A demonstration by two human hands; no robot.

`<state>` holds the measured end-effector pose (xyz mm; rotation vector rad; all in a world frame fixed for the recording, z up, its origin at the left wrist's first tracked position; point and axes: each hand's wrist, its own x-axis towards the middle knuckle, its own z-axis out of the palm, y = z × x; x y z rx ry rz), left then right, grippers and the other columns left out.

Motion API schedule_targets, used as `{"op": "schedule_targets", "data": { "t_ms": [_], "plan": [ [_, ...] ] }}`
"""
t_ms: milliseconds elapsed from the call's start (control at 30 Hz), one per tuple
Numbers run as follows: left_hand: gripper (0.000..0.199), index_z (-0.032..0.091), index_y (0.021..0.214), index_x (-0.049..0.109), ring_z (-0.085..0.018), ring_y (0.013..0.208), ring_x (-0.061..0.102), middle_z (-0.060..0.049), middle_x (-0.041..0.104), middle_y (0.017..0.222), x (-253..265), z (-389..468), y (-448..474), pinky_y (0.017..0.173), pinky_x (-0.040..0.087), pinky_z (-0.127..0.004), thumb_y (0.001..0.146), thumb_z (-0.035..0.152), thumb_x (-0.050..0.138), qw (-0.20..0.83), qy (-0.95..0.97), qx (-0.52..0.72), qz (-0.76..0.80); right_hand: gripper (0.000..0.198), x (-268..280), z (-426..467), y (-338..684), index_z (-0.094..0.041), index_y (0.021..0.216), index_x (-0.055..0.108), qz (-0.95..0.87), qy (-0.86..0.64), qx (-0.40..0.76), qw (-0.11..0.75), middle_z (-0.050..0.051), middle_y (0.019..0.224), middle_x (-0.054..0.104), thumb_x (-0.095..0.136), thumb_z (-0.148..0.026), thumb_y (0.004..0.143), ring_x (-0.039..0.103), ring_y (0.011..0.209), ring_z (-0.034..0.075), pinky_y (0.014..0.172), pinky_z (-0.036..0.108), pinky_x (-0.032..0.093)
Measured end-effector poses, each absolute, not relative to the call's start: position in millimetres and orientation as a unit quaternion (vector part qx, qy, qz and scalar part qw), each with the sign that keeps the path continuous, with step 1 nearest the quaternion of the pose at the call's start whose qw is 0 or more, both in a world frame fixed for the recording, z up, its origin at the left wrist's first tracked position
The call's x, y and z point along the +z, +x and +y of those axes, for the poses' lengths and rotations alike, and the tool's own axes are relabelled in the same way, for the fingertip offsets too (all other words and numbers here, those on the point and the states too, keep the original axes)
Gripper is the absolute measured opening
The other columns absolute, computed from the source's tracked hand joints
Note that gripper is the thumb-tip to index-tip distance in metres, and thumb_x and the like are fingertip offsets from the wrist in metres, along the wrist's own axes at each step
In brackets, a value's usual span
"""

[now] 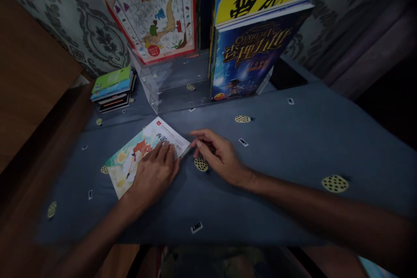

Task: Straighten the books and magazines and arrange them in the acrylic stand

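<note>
The fingers of the left hand [154, 171] lie flat and close together on the paperback book [130, 156], gripping nothing visible. The fingers of the right hand [224, 160] are bent and narrowly spaced at the book's right corner; from here I cannot tell whether they touch or pinch it. The step in hand appears to be steadying the book. To turn or raise it, the right fingers need a sure hold on the edge and the left palm must ease its pressure.

Beneath the left fingers, the title begins 西游; the remainder is covered. Around both hands, the desk [267, 147] carries a cloth with pineapple prints and small word tags, too blurred to read surely. Beyond the left fingers, toward the left, sits a book stack [112, 89]. Directly ahead stands a clear rack [153, 91] with a red-bordered book [156, 17]. Beyond the right fingers, a blue book [247, 56] reads "CHARLIE" and 查理九世.
</note>
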<state>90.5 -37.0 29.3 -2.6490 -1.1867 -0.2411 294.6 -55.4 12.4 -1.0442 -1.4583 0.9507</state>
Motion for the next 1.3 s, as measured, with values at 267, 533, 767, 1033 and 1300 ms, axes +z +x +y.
{"op": "schedule_targets", "data": {
  "t_ms": [267, 533, 767, 1033, 1300],
  "plan": [
    [0.037, 0.014, 0.121, 0.065, -0.033, 0.117, 0.065, -0.017, 0.069, 0.125, 39, -36, 90, 0.095, 0.056, -0.047, 0.100, 0.041, 0.051, 0.068, -0.902, -0.054, -0.423, 0.023, 9, -51, 297, -0.019, 0.114, 0.063, -0.638, -0.488, 0.341, 0.489, 0.008, 0.100, 0.071, 0.048, -0.025, 0.098, 0.068, 0.084, 0.018, 0.071, 0.032, 0.055],
    [0.053, 0.016, 0.140, 0.052, -0.042, 0.131, 0.052, -0.021, 0.051, 0.146, 54, -16, 22, 0.091, 0.053, -0.060, 0.101, 0.049, 0.040, 0.083, -0.774, 0.019, -0.628, 0.027, 6, -51, 297, -0.019, 0.117, 0.065, -0.745, -0.437, 0.281, 0.419, 0.013, 0.124, 0.065, 0.046, -0.020, 0.097, 0.063, 0.115, 0.024, 0.099, 0.044, 0.053],
    [0.057, 0.017, 0.135, 0.056, -0.036, 0.131, 0.056, -0.019, 0.051, 0.146, 12, -42, -14, 0.106, 0.048, -0.055, 0.099, 0.054, 0.033, 0.026, -0.739, -0.130, -0.660, 0.030, 0, -56, 296, -0.018, 0.119, 0.066, -0.771, -0.439, 0.245, 0.391, 0.013, 0.123, 0.065, 0.049, -0.016, 0.095, 0.063, 0.116, 0.023, 0.100, 0.044, 0.053],
    [0.053, 0.018, 0.130, 0.062, -0.032, 0.143, 0.044, -0.014, 0.056, 0.146, 8, -40, 9, 0.116, 0.038, -0.054, 0.096, 0.053, 0.041, -0.061, -0.765, -0.210, -0.606, 0.029, 2, -83, 318, -0.017, 0.116, 0.067, -0.773, -0.429, 0.240, 0.401, 0.011, 0.111, 0.068, 0.051, -0.014, 0.092, 0.066, 0.104, 0.022, 0.093, 0.040, 0.056],
    [0.048, 0.016, 0.128, 0.065, -0.030, 0.141, 0.047, -0.015, 0.058, 0.144, 24, 5, 111, 0.116, 0.038, -0.053, 0.096, 0.046, 0.044, -0.093, -0.839, -0.208, -0.494, 0.027, 10, -111, 392, -0.017, 0.108, 0.071, -0.714, -0.506, 0.221, 0.430, 0.010, 0.100, 0.067, 0.049, -0.014, 0.092, 0.067, 0.090, 0.021, 0.082, 0.037, 0.057]
  ]
}}
